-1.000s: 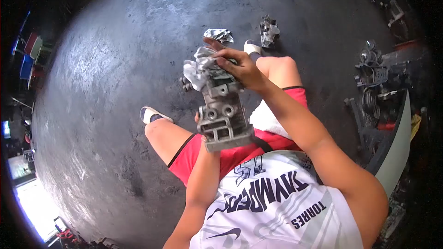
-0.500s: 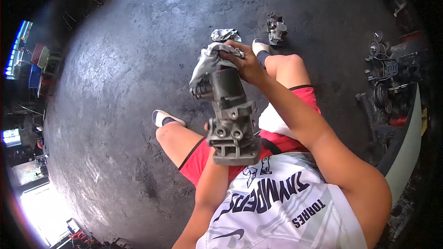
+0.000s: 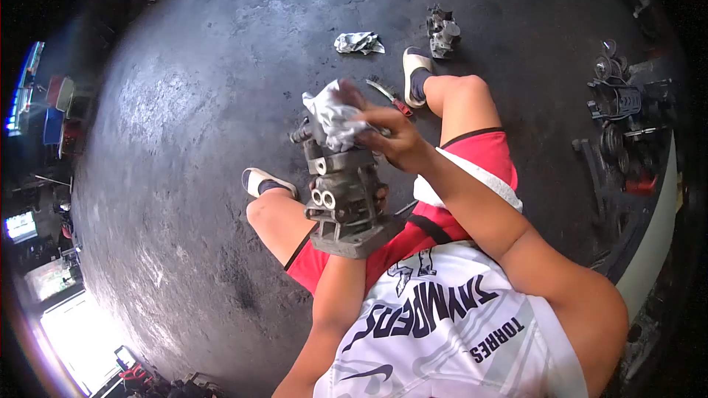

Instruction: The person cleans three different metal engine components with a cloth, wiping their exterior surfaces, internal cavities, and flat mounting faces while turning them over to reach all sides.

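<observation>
A grey cast-metal machine part [image 3: 346, 210], with two round ports on its front and a flat flange at the bottom, is held up above my lap. My left hand [image 3: 381, 195] grips it from behind; only some fingertips show at its right side, and the rest is hidden. My right hand [image 3: 394, 136] holds a crumpled whitish rag [image 3: 335, 119] pressed over the part's upper end. Its fingers are slightly blurred, and the rag covers most of the dark cylinder there.
Beyond my hands, a red-handled tool [image 3: 391, 98] lies on the dark floor near my shoe. Farther off are another crumpled cloth [image 3: 359, 43] and a second metal assembly [image 3: 443, 33]. White cloth [image 3: 487, 180] lies on my thigh. Assorted metal parts [image 3: 616, 99] line the right side.
The machine part has shifted slightly left and turned, showing more of its side. My right hand has brought the rag down over its upper end. The red-handled tool has come into sight.
</observation>
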Motion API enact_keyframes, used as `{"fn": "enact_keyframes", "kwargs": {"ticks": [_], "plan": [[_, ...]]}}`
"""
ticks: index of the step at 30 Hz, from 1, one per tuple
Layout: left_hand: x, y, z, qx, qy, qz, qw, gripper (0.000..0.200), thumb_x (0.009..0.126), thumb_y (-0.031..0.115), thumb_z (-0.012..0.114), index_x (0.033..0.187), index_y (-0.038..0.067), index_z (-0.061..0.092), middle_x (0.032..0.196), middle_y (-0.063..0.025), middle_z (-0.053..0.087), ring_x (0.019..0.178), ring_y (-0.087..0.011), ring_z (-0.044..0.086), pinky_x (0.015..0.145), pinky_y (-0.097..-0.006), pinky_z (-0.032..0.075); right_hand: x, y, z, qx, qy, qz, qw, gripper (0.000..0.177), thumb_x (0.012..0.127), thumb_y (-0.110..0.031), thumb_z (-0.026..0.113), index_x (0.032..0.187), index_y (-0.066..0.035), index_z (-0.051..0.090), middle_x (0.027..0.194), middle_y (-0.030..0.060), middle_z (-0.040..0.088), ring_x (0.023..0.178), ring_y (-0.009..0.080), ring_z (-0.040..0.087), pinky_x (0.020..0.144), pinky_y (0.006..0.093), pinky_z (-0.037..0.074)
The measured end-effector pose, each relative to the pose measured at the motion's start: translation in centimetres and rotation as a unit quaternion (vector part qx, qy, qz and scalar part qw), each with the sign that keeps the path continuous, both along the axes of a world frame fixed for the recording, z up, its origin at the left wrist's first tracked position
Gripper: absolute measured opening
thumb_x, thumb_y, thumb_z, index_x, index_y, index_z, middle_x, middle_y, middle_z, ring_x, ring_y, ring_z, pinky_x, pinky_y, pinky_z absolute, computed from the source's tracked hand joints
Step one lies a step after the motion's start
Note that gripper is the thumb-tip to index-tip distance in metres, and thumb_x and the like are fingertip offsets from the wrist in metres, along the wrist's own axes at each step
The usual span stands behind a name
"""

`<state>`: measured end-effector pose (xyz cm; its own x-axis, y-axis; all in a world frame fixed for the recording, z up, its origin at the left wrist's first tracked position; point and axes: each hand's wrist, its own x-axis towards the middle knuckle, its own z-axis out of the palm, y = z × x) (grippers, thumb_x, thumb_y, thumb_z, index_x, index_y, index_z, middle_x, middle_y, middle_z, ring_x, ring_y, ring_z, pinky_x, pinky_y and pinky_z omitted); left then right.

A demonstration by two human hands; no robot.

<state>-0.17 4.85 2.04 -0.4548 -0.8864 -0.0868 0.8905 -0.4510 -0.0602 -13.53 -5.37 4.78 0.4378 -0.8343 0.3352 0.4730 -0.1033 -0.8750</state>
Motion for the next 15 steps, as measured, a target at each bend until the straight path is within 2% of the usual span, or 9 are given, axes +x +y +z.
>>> {"fn": "enact_keyframes", "kwargs": {"ticks": [2, 3, 4, 6, 7, 10, 12, 14, 15], "plan": [[0.4, 0.5, -1.8, 0.045, 0.060, -0.042, 0.996, 0.083, 0.070, 0.064, 0.053, 0.125, 0.002, 0.041, 0.105, -0.0208, 0.053, 0.079, -0.0354, 0.055, 0.064, -0.0405, 0.049, 0.8, -1.9, -0.3, -0.216, 0.155, -0.188, 0.946, 0.035, 0.087, -0.017, 0.056, 0.118, -0.001, 0.052, 0.129, 0.0170, 0.045, 0.109, 0.0240, 0.051, 0.090, 0.0311, 0.040], [0.8, 1.0, -2.4, 0.071, 0.089, -0.067, 0.991, 0.096, 0.065, 0.070, 0.055, 0.128, 0.000, 0.037, 0.106, -0.0255, 0.052, 0.084, -0.0403, 0.055, 0.070, -0.0442, 0.052, 1.0, -2.6, -0.1, 0.112, 0.041, -0.058, 0.991, 0.045, 0.083, -0.021, 0.062, 0.121, -0.003, 0.048, 0.123, 0.0147, 0.050, 0.102, 0.0212, 0.055, 0.086, 0.0277, 0.043], [0.8, 1.1, -1.2, 0.060, 0.048, -0.055, 0.996, 0.091, 0.069, 0.068, 0.053, 0.128, 0.000, 0.037, 0.104, -0.0247, 0.054, 0.082, -0.0388, 0.055, 0.066, -0.0438, 0.052, 1.0, -3.1, -0.3, 0.113, 0.036, -0.063, 0.991, 0.045, 0.083, -0.021, 0.062, 0.121, -0.003, 0.048, 0.123, 0.0147, 0.050, 0.102, 0.0212, 0.055, 0.086, 0.0277, 0.043], [0.6, 1.5, -0.7, 0.067, 0.065, -0.063, 0.994, 0.087, 0.071, 0.065, 0.053, 0.128, 0.001, 0.037, 0.107, -0.0228, 0.053, 0.084, -0.0379, 0.055, 0.067, -0.0439, 0.052, 1.0, -3.2, -0.6, 0.254, -0.027, 0.083, 0.963, 0.052, 0.077, -0.026, 0.070, 0.119, -0.002, 0.050, 0.124, 0.0162, 0.052, 0.116, 0.0204, 0.047, 0.098, 0.0324, 0.035], [0.5, 1.8, -0.6, 0.071, 0.084, -0.064, 0.992, 0.084, 0.073, 0.062, 0.054, 0.129, 0.002, 0.037, 0.110, -0.0209, 0.051, 0.085, -0.0369, 0.055, 0.067, -0.0441, 0.051, 1.2, -3.3, -0.4, 0.241, -0.077, 0.143, 0.957, 0.062, 0.071, -0.028, 0.074, 0.121, -0.004, 0.047, 0.115, 0.0128, 0.057, 0.103, 0.0192, 0.055, 0.093, 0.0325, 0.041], [-0.8, 1.2, -0.9, 0.063, 0.131, -0.055, 0.988, 0.076, 0.077, 0.056, 0.055, 0.130, 0.004, 0.036, 0.117, -0.0170, 0.049, 0.089, -0.0349, 0.054, 0.068, -0.0445, 0.050, 0.8, -4.3, -1.6, 0.169, -0.101, 0.203, 0.959, 0.062, 0.069, -0.027, 0.075, 0.119, -0.003, 0.048, 0.111, 0.0109, 0.059, 0.102, 0.0194, 0.055, 0.091, 0.0324, 0.042], [-1.5, 0.5, -1.8, 0.027, 0.226, -0.019, 0.974, 0.074, 0.078, 0.051, 0.058, 0.132, 0.007, 0.034, 0.126, -0.0114, 0.043, 0.095, -0.0335, 0.051, 0.076, -0.0458, 0.047, 1.2, -4.3, -2.2, 0.210, -0.115, 0.217, 0.947, 0.059, 0.068, -0.026, 0.074, 0.116, -0.003, 0.049, 0.106, 0.0097, 0.060, 0.099, 0.0196, 0.057, 0.088, 0.0325, 0.045], [-2.3, -0.1, -2.8, 0.010, 0.236, -0.006, 0.972, 0.071, 0.079, 0.047, 0.058, 0.133, 0.009, 0.033, 0.132, -0.0078, 0.039, 0.104, -0.0311, 0.048, 0.083, -0.0465, 0.044, 2.0, -4.3, -3.2, 0.273, -0.088, 0.160, 0.944, 0.052, 0.068, -0.024, 0.073, 0.111, -0.003, 0.052, 0.102, 0.0104, 0.062, 0.096, 0.0203, 0.058, 0.086, 0.0339, 0.046], [-2.6, -0.3, -3.3, 0.009, 0.257, 0.015, 0.966, 0.069, 0.080, 0.047, 0.058, 0.134, 0.011, 0.034, 0.134, -0.0070, 0.037, 0.107, -0.0302, 0.047, 0.086, -0.0468, 0.043, 2.5, -3.9, -3.8, 0.305, -0.111, 0.136, 0.936, 0.041, 0.070, -0.021, 0.069, 0.104, -0.003, 0.056, 0.095, 0.0097, 0.063, 0.087, 0.0204, 0.061, 0.081, 0.0337, 0.049]]}}
